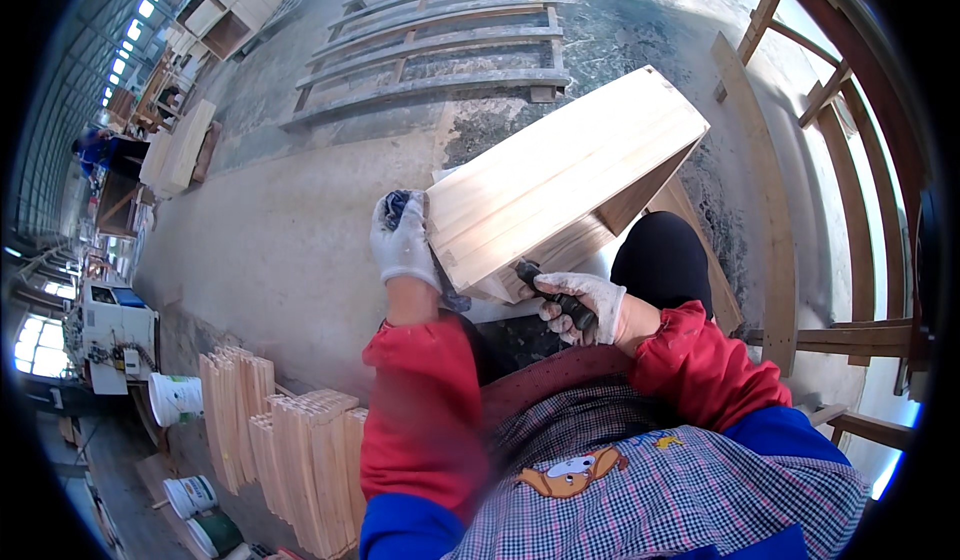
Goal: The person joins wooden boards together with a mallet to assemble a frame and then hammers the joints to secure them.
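A pale wooden box (pixel 560 175) with an open side is tilted in front of me, its near end close to my lap. My left hand (pixel 402 245), in a white glove, is closed at the box's left edge. A dark, crumpled patch (pixel 397 206) shows at its curled fingers; I cannot tell whether it is a cloth or part of the glove. My right hand (pixel 590 303), in a stained white glove, is wrapped round a black hand tool (pixel 572 310). The tool's dark head is at the box's near lower corner; its exact kind is unclear.
Slatted wooden pallet (pixel 430 35) lies on the floor ahead. Wooden framing (pixel 860 180) and a leaning board (pixel 765 190) stand at right. Stacked wood strips (pixel 310 450) and white buckets (pixel 178 400) are at lower left. Farther left are a person in blue (pixel 95 150) and a white machine (pixel 110 335).
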A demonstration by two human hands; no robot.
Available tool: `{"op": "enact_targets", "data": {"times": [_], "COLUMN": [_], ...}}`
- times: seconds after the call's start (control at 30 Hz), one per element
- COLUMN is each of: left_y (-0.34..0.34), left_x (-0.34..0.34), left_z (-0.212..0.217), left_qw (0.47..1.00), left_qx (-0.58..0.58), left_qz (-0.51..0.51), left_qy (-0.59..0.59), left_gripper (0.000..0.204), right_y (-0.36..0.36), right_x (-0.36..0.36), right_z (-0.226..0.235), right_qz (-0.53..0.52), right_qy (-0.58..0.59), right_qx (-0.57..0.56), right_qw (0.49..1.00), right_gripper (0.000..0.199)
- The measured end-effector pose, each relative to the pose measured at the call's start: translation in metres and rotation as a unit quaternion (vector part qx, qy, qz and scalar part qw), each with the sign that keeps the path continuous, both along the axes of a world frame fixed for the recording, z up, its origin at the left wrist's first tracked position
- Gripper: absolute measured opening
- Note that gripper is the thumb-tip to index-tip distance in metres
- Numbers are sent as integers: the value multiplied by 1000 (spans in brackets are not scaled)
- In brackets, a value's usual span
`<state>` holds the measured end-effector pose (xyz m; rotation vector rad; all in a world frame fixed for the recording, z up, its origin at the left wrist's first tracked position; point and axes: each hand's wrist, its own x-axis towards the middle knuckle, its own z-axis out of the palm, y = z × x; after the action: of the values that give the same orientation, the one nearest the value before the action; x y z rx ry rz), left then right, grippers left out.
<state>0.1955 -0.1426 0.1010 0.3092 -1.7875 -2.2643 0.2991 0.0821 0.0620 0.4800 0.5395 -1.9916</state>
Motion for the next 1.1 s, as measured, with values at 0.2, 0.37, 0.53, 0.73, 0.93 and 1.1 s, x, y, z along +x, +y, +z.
{"op": "enact_targets", "data": {"times": [0.2, 0.37, 0.53, 0.73, 0.93, 1.1], "left_y": [12, 18, 22, 10, 11, 1], "left_x": [25, 61, 61, 56, 56, 26], "left_z": [11, 11, 11, -1, 3, -8], "left_qw": [992, 996, 996, 996, 996, 999], "left_qx": [107, 73, 88, 78, 71, 15], "left_qz": [61, -44, -33, -46, -61, -35], "left_qy": [3, 8, -4, 6, 4, 24], "left_gripper": [23, 47, 51, 51, 49, 37], "right_y": [-7, -23, -32, -40, -30, -5], "right_x": [-4, -26, -40, -43, -37, -18], "right_z": [6, -4, -16, -4, 0, 25], "right_qz": [-7, -1, 0, -45, 28, 33], "right_qy": [1, -49, 49, 36, 115, 103], "right_qx": [44, 30, -100, -38, -88, 172], "right_qw": [999, 998, 994, 998, 989, 979], "right_gripper": [24, 23, 24, 22, 26, 28]}}
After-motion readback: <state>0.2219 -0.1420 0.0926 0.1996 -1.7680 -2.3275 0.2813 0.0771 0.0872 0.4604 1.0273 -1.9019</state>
